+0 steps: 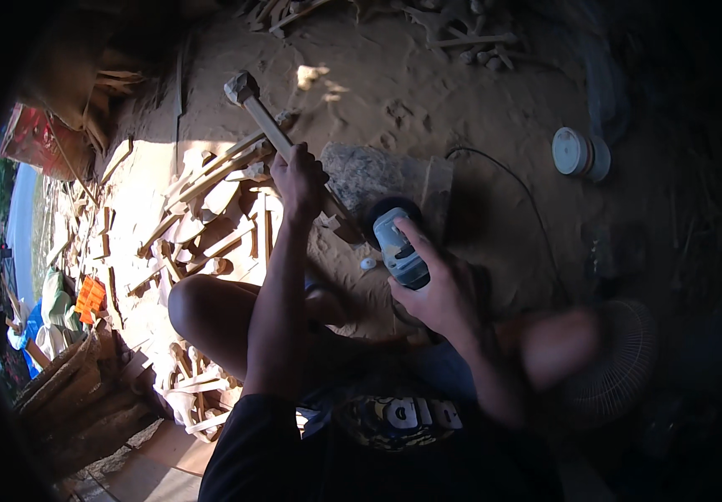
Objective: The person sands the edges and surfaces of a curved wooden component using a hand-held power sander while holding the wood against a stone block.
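dark shorts and a bare knee (pixel 198 305) sit closest under the camera; person is seated on the sandy ground (pixel 428 92).

landmark: the grey block (pixel 377 177) on the sand ahead of the knees.

- left hand (pixel 298 180) clamped round a long squared wooden stick (pixel 265 121), just left of the block. stick slants up and away from the block, ending in a carved, knobbed head (pixel 241 86); its lower end runs down beside the block.
- right hand (pixel 436 289) clamped on a grey-bodied power tool (pixel 398 251), just below the block. a dark round head on the tool sits against the block's near edge, close to the stick's lower end. black cord (pixel 528 201) loops off to the right of the block.
- hands apart, each gripping its own thing.

progress, as judged: the stick's head is already shaped and its shaft squared; the low end by the tool looks like the part in work. heap of wood offcuts and shavings (pixel 202 217) left of the block suggests much cutting done. how much shaping is left, cannot tell.

also around: white round lidded container (pixel 578 152) well right of the block; a fan grille (pixel 620 360) below and right of it.

hard to read: the tool's working face is hidden, so contact with the wood is unclear. right forearm blurred. right side of view in deep shadow; rim cuts off the rest.
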The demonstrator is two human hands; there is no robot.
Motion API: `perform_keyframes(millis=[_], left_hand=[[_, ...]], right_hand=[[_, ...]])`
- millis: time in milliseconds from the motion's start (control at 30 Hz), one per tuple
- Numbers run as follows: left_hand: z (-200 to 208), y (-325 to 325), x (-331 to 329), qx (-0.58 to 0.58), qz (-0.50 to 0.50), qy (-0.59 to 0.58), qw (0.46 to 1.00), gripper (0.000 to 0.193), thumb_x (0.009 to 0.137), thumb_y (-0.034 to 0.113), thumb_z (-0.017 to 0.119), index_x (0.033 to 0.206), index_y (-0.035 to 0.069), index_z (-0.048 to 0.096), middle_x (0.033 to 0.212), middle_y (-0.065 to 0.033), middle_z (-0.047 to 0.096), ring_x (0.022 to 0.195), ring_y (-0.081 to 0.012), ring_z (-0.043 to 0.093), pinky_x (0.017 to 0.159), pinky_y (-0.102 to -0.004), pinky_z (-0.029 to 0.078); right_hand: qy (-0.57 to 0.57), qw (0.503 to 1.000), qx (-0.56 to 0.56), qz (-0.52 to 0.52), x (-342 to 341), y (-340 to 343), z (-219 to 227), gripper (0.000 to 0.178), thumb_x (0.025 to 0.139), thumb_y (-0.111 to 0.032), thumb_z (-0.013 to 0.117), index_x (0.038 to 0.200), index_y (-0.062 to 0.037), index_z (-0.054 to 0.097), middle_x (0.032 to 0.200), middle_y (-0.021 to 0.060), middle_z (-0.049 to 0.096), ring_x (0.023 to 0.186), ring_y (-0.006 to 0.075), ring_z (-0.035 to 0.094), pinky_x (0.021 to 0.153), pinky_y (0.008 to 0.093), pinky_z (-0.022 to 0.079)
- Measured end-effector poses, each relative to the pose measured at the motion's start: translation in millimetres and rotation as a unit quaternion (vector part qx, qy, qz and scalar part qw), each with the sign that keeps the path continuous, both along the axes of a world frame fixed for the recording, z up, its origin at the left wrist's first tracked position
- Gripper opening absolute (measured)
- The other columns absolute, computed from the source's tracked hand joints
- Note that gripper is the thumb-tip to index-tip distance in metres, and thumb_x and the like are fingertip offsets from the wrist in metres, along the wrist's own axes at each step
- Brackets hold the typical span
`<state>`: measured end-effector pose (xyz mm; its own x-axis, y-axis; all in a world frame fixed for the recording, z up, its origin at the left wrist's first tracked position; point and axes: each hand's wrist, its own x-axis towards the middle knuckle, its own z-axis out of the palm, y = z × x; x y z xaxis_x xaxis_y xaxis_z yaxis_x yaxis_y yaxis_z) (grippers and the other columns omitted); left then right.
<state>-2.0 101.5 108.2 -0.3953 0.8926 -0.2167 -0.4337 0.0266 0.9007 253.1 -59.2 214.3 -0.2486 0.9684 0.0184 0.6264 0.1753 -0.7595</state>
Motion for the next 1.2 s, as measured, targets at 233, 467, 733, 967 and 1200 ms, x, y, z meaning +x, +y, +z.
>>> perform_keyframes(millis=[233, 467, 733, 967, 1200], left_hand=[[2.0, 2.5, 4.8, -0.005, 0.014, 0.002, 1.0, 0.019, 0.104, 0.013, 0.061, 0.092, 0.011, 0.046, 0.064, 0.0029, 0.043, 0.047, -0.0095, 0.043, 0.043, -0.0301, 0.038], [-14.8, 14.3, -15.8, -0.007, -0.043, 0.07, 0.997, 0.022, 0.108, 0.027, 0.061, 0.099, 0.009, 0.052, 0.069, -0.0018, 0.054, 0.056, -0.0162, 0.056, 0.056, -0.0349, 0.051], [-42.6, -23.5, -1.0, -0.045, -0.201, 0.085, 0.975, 0.054, 0.114, 0.06, 0.044, 0.119, 0.009, 0.065, 0.095, -0.0065, 0.068, 0.086, -0.0199, 0.064, 0.084, -0.0353, 0.05], [79.0, -20.7, 23.8, 0.034, -0.43, 0.522, 0.736, 0.044, 0.096, 0.027, 0.084, 0.124, -0.002, 0.067, 0.106, -0.0148, 0.076, 0.107, -0.0298, 0.072, 0.096, -0.0442, 0.056], [149.1, -23.2, 6.5, 0.229, -0.235, 0.658, 0.678, 0.027, 0.094, -0.005, 0.072, 0.119, 0.002, 0.067, 0.108, -0.019, 0.074, 0.101, -0.0396, 0.073, 0.088, -0.0452, 0.058]], right_hand=[[-0.001, 0.997, -0.076, 0.0, 0.2, 0.4, 6.0, 0.082, 0.081, -0.014, 0.088, 0.156, -0.0198, 0.056, 0.134, 0.0221, 0.074, 0.117, 0.0433, 0.074, 0.096, 0.0483, 0.061], [0.028, 0.998, -0.013, -0.053, 18.2, 3.4, 9.2, 0.082, 0.081, -0.012, 0.088, 0.157, -0.0167, 0.055, 0.134, 0.0209, 0.075, 0.12, 0.0404, 0.074, 0.1, 0.0461, 0.06], [0.08, 0.984, 0.03, -0.158, 59.9, 13.4, 31.2, 0.084, 0.081, -0.015, 0.088, 0.158, -0.0167, 0.054, 0.129, 0.0218, 0.076, 0.117, 0.0338, 0.077, 0.097, 0.0438, 0.061], [0.162, 0.955, 0.097, -0.229, 104.8, 21.3, 29.8, 0.084, 0.081, -0.014, 0.087, 0.158, -0.0114, 0.053, 0.13, 0.0179, 0.076, 0.115, 0.0257, 0.077, 0.098, 0.0408, 0.061], [0.404, 0.877, 0.014, -0.259, 100.1, 29.9, 25.6, 0.087, 0.087, -0.012, 0.085, 0.16, -0.0014, 0.041, 0.142, 0.0161, 0.06, 0.125, 0.0237, 0.065, 0.107, 0.0383, 0.055]])
